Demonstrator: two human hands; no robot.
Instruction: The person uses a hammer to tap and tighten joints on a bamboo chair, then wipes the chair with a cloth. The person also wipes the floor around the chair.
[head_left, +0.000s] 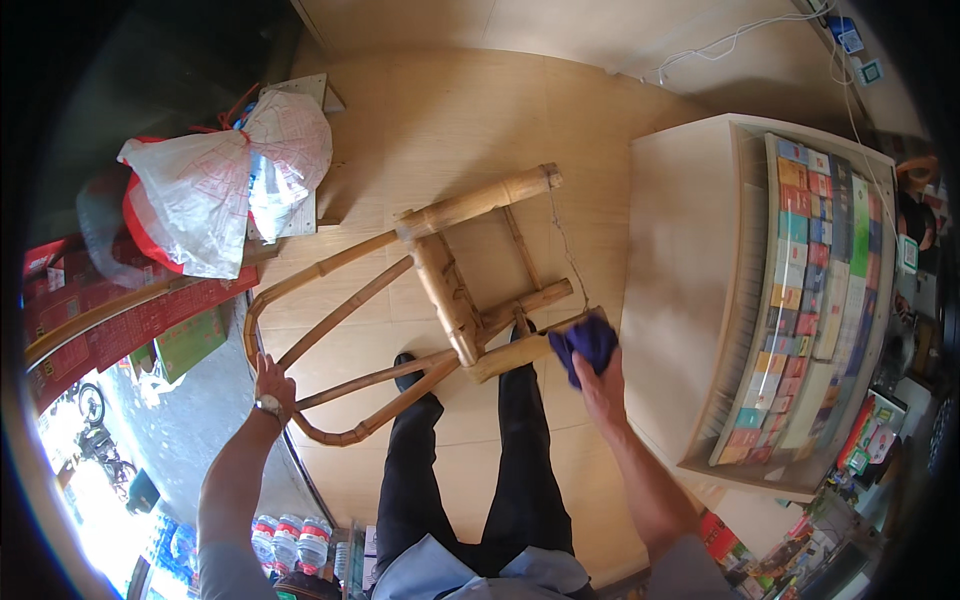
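A bamboo chair (439, 292) lies tilted over the tiled floor in front of my legs, its bent frame pointing left and its thicker posts to the right. My left hand (275, 386) is wrapped over the bent bamboo bar at the left end; a watch sits on that wrist. Bunched in my right hand (600, 379) is a dark purple cloth (589, 341), pressed around the right end of the near thick post. A thin twisted wire or cord (564, 244) runs from the far post's end down to near the cloth. The post's tip is partly hidden by the cloth.
On the right stands a glass-topped display case (675, 300) full of small boxes. Tied plastic bags (217, 187) rest on a low wooden stool (304, 217) at upper left. Red cartons (142, 337) stand left, and bottled water packs (291, 541) lie at lower left.
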